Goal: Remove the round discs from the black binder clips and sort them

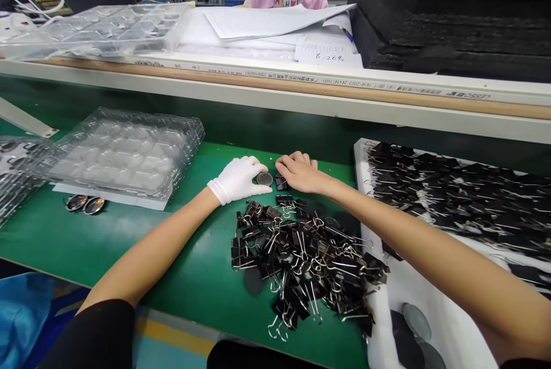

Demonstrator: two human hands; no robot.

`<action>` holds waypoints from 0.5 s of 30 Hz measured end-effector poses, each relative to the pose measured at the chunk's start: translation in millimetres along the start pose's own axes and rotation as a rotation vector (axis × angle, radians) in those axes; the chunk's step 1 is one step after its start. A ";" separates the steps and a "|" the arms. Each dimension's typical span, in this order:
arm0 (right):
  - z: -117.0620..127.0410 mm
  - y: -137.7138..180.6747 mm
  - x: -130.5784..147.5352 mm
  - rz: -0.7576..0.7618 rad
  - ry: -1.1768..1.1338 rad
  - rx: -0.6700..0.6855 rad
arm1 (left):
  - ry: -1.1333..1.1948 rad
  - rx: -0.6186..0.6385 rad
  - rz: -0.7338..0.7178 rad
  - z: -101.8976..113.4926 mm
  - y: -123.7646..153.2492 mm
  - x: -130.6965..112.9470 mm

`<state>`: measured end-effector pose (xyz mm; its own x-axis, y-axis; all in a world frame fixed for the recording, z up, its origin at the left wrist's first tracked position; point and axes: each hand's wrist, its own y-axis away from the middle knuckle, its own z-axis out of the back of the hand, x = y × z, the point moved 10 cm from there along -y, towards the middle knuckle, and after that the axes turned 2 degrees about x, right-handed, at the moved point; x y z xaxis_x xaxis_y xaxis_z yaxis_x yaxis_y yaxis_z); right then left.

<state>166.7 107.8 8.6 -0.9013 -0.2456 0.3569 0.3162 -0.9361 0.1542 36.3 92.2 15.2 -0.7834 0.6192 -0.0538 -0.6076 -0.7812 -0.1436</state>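
Observation:
My left hand [239, 179], in a white glove, pinches a small round dark disc [264, 179] with a pale rim between thumb and fingers, close above the green table. Just right of it my bare right hand [299, 172] has its fingers curled over a black binder clip [281, 182], partly covered by the fingers. Below both hands spreads a heap of black binder clips [301, 254] with silver wire handles, some lying over one another. A dark round disc [253, 281] lies flat at the heap's left edge.
Stacked clear plastic trays [124, 154] stand at left, with round tinted lenses [86, 204] before them. At right, a white-edged box [364, 168] holds rows of binder clips; dark discs [416, 321] lie on white material below. A shelf rail [275, 85] crosses behind. A person in pink sits beyond.

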 end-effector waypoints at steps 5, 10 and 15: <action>35.5 -1.1 4.3 -0.042 -0.163 -0.199 | 0.008 -0.005 -0.054 -1.2 0.7 -4.1; 43.3 -21.2 9.6 -0.114 -0.150 -0.367 | -0.054 0.033 -0.053 -1.1 -2.3 -7.4; 10.9 -37.0 1.9 -0.158 -0.101 -0.284 | -0.094 0.044 -0.019 -4.0 -0.9 -10.3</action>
<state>156.6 144.7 13.6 -0.8940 -0.0785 0.4410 0.0665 -0.9969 -0.0427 45.4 86.9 11.9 -0.7793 0.6253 0.0413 -0.6259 -0.7734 -0.1004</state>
